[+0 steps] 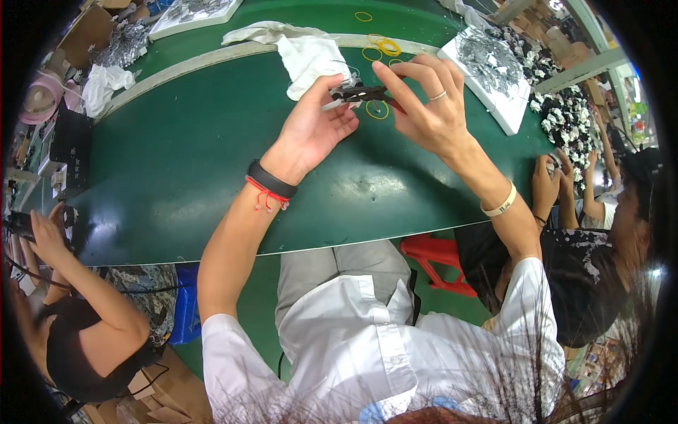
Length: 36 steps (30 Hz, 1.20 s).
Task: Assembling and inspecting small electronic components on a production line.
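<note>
Both my hands are raised over the green table, close together. My right hand (434, 113) is closed round what look like small black pliers (369, 93); a bit of red shows near their handle end. Their dark jaws point left and meet the fingertips of my left hand (309, 126). Thumb and forefinger of that left hand pinch a small dark and white part (330, 105), mostly hidden by the fingers and the jaws. A white cloth (307, 56) lies on the table just beyond my left hand. Yellow rubber bands (387, 46) lie beyond and beneath the pliers.
At the right stands a white foam tray (512, 116) of thin metallic parts, beside a heap of black and white pieces (565, 116). Another white tray (198, 18) sits far left, near a crumpled white bag (106, 88). People work on both sides. A red stool (441, 265) stands below the table edge.
</note>
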Each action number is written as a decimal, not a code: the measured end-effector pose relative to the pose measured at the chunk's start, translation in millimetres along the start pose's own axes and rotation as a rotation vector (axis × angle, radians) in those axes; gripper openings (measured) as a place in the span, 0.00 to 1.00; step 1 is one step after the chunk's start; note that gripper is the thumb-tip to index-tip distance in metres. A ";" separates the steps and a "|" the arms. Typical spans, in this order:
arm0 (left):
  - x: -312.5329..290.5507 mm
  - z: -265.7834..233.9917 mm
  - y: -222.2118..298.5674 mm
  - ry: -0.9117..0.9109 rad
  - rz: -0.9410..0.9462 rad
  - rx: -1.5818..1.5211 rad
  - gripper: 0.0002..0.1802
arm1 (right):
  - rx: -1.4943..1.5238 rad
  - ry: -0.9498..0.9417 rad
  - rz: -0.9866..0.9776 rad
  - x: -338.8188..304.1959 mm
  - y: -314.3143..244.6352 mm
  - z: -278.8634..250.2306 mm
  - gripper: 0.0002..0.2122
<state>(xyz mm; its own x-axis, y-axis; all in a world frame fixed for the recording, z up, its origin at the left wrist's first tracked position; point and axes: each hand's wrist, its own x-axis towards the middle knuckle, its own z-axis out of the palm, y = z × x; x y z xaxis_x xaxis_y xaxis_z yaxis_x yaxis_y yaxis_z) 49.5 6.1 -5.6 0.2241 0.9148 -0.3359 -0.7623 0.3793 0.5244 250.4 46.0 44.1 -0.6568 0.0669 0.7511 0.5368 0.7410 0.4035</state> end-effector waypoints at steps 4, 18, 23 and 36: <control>0.7 -1.7 1.2 0.013 -0.046 0.023 0.20 | 0.032 -0.051 -0.008 2.2 2.7 -2.8 0.27; -0.5 1.8 5.0 -0.238 0.533 0.351 0.37 | 0.859 -0.076 0.945 -43.9 -21.0 19.4 0.33; 2.6 0.8 -0.2 -0.292 0.577 0.525 0.34 | 0.833 -0.073 0.922 -47.1 -19.3 14.8 0.34; 3.6 -0.2 -8.7 -0.425 0.688 0.751 0.34 | 0.654 -0.078 0.796 -52.6 -15.2 12.8 0.33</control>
<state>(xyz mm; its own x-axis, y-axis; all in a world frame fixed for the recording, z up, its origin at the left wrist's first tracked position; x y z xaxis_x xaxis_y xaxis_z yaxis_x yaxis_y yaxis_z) 56.8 6.1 -11.5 0.1936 0.8814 0.4308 -0.2734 -0.3733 0.8865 270.1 39.8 -8.2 -0.2822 0.7227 0.6310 0.4533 0.6801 -0.5762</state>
